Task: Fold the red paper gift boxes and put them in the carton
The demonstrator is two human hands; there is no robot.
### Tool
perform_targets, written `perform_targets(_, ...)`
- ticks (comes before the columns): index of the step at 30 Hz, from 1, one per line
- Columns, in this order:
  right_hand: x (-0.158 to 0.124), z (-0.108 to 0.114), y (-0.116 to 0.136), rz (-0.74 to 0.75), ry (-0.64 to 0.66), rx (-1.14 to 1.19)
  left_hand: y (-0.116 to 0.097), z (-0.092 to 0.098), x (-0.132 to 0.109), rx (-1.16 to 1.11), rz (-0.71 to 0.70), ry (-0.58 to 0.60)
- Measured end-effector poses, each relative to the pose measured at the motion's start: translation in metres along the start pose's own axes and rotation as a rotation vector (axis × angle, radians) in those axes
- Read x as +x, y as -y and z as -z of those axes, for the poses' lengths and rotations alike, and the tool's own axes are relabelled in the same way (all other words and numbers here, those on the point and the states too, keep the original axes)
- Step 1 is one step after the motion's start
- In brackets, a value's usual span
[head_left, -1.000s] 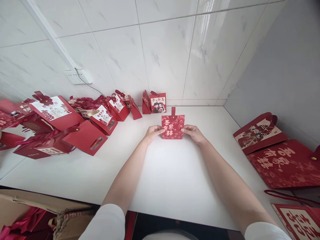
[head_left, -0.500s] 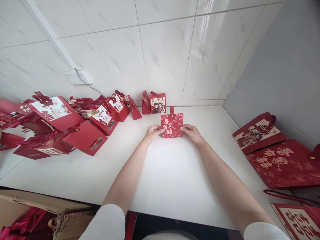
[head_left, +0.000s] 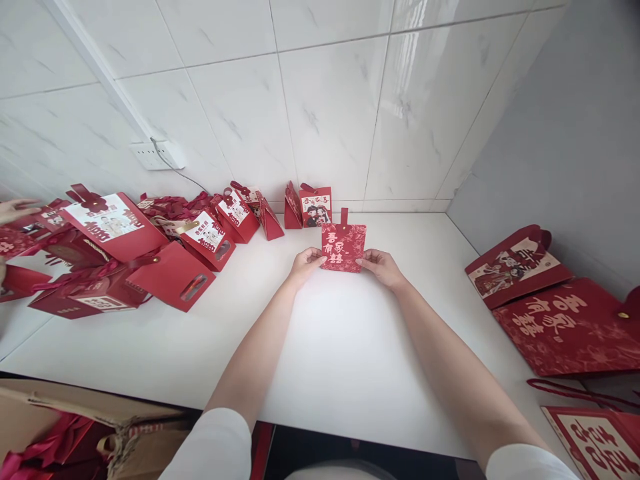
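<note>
Between my two hands stands a red gift box with pale pink flower print and Chinese characters on its front. A dark red ribbon loop sticks up from its top. My left hand grips the box's left edge, thumb on the front. On the opposite edge my right hand pinches the lower right corner, thumb also in front. The fingers behind the box are partly hidden. Just behind it, a small red gift box with a cartoon couple stands by the wall, beside a narrow one seen edge-on.
Several red gift boxes crowd the left of the white table. Another person's hand is at the far left. Larger red boxes lie at the right. A cardboard carton sits below the front left edge.
The box in my hands has tipped slightly and its ribbon stands a little higher. My right thumb sits lower on it. Another person's hand has appeared at the far left.
</note>
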State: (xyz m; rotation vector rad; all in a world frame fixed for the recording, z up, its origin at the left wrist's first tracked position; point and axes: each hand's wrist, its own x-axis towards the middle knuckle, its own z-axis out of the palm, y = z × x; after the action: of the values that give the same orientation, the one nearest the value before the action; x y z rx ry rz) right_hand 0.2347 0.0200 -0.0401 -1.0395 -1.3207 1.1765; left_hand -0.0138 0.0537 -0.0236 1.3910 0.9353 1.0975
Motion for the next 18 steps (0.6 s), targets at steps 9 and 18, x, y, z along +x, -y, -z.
perform_targets(9,-0.0024,0.0017,0.0061,-0.032,0.023,0.012,-0.0007,0.0031,-0.0017,-0.013,0.015,0.082)
perform_targets(18,0.0007,-0.0004,-0.0002,0.017,-0.041,0.003,0.0021,-0.0033,-0.0003,0.101,-0.018,-0.011)
